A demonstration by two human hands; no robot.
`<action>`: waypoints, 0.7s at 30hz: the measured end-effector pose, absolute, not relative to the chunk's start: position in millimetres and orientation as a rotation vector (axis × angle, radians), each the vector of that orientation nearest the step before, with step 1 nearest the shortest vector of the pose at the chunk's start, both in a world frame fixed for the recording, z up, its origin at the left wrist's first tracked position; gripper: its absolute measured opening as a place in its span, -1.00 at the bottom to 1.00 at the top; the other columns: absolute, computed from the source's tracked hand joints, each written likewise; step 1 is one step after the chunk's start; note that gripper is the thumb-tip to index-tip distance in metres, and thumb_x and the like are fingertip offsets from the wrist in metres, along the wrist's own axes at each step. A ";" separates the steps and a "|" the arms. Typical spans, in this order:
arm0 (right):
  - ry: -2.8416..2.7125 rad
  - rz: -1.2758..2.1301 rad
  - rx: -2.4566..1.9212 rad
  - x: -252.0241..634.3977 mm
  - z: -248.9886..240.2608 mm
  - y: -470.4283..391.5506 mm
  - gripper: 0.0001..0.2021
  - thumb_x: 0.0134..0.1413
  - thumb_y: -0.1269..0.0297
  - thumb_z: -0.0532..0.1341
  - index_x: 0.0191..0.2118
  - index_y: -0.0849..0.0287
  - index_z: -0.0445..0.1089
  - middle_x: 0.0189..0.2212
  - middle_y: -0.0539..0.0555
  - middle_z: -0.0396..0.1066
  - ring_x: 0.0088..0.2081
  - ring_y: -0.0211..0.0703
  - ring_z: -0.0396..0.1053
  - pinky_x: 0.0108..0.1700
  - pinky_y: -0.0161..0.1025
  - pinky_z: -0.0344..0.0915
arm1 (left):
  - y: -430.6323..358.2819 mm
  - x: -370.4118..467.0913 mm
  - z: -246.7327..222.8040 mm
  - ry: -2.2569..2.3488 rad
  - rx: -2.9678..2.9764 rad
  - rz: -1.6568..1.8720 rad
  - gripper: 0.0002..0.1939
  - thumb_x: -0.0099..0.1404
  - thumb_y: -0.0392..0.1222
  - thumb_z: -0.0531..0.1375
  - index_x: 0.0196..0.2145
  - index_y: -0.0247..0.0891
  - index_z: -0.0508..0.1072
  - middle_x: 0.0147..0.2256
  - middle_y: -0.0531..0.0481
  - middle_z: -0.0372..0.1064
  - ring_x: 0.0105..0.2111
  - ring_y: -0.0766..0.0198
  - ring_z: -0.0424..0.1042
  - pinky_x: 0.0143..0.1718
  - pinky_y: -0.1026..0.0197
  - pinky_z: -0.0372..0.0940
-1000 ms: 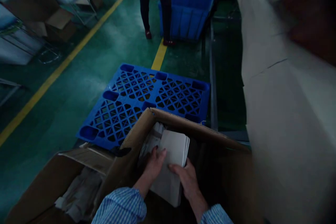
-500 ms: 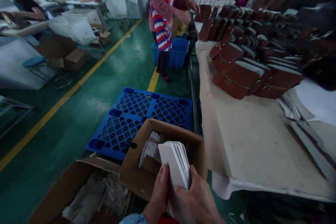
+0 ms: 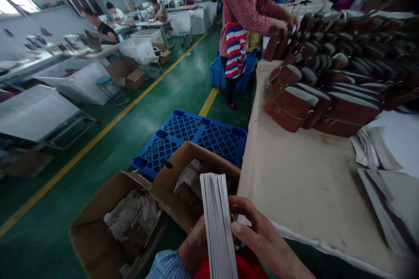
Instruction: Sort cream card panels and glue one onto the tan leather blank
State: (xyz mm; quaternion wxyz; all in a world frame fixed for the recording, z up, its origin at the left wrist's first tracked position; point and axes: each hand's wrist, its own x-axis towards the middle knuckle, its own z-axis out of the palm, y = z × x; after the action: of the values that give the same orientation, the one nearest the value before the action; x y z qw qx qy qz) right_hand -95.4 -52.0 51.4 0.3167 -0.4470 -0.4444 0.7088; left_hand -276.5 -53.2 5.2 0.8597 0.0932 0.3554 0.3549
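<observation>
A thick stack of long white card pieces [image 3: 218, 226] stands upright before me, its layered edges facing me. My left hand [image 3: 196, 242] is closed around the stack from the left, with its fingers partly hidden behind it. My right hand [image 3: 258, 233] is at the stack's right side, thumb and forefinger apart, the fingertips at or touching the edge. Beyond the stack, an open cardboard box [image 3: 178, 202] holds pale bundled pieces. A second open box [image 3: 88, 231], to the left, contains crumpled pale scraps.
A covered table [image 3: 294, 183] runs along the right, bearing rows of brown bags [image 3: 291, 107] and grey-white flat pieces [image 3: 389, 209]. A blue plastic pallet [image 3: 183, 128] lies behind the boxes. A person in a striped apron [image 3: 235, 48] handles bags by a blue crate [image 3: 216, 72].
The stack has turned so its layered edges face me. My right hand has loosened from it and shifted to its right side. The view has swung left, and the co-worker's hands have reached the bags.
</observation>
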 end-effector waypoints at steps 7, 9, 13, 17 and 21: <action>-1.112 1.911 -1.083 -50.5 61.4 -63.7 -0.34 0.11 -0.18 0.42 0.20 0.06 0.31 0.12 0.18 0.29 0.12 0.16 0.34 0.11 0.04 0.43 | -69.7 -232.0 33.8 0.701 0.238 0.736 -0.58 0.27 0.04 0.38 -0.10 -0.39 0.62 -0.24 -0.14 0.61 -0.16 0.10 0.59 -0.05 0.19 0.39; -1.067 1.963 -1.040 -45.2 65.5 -66.2 -0.32 0.11 -0.12 0.44 0.23 0.02 0.26 0.12 0.16 0.29 0.04 0.11 0.42 0.11 0.06 0.44 | -62.5 -223.5 32.6 0.659 0.252 0.700 -0.52 0.32 0.09 0.32 -0.02 -0.39 0.60 -0.16 -0.19 0.61 -0.07 0.00 0.58 0.02 0.11 0.38; -0.948 2.002 -1.001 -42.6 72.2 -67.8 -0.32 0.12 -0.04 0.47 0.26 -0.03 0.23 0.14 0.14 0.30 -0.05 0.04 0.48 0.04 0.02 0.48 | -46.6 -215.6 27.2 0.595 0.261 0.649 -0.44 0.34 0.20 0.25 -0.01 -0.39 0.59 -0.09 -0.26 0.60 -0.07 -0.01 0.58 0.02 0.08 0.39; -0.913 1.979 -0.958 -46.6 76.9 -65.2 -0.36 0.11 -0.03 0.48 0.22 0.00 0.30 0.10 0.13 0.36 -0.02 0.05 0.48 0.06 0.01 0.45 | -41.0 -221.6 26.2 0.547 0.284 0.619 -0.42 0.36 0.20 0.25 -0.03 -0.44 0.60 -0.10 -0.32 0.60 -0.07 -0.02 0.58 0.01 0.10 0.39; -0.944 1.906 -1.081 -57.9 80.6 -65.4 -0.38 0.12 -0.07 0.45 0.21 0.01 0.31 0.13 0.16 0.39 0.10 0.12 0.43 0.15 0.05 0.41 | -46.5 -238.5 11.4 0.614 0.258 0.683 -0.35 0.41 0.31 0.16 -0.01 -0.39 0.61 -0.09 -0.30 0.60 -0.14 0.01 0.60 -0.06 0.08 0.45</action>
State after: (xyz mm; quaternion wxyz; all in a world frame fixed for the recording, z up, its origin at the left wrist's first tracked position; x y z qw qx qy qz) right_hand -57.9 -65.4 80.6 0.3688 -0.4212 -0.3677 0.7425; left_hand -238.5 -46.5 11.4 0.8883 0.1244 0.2953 0.3289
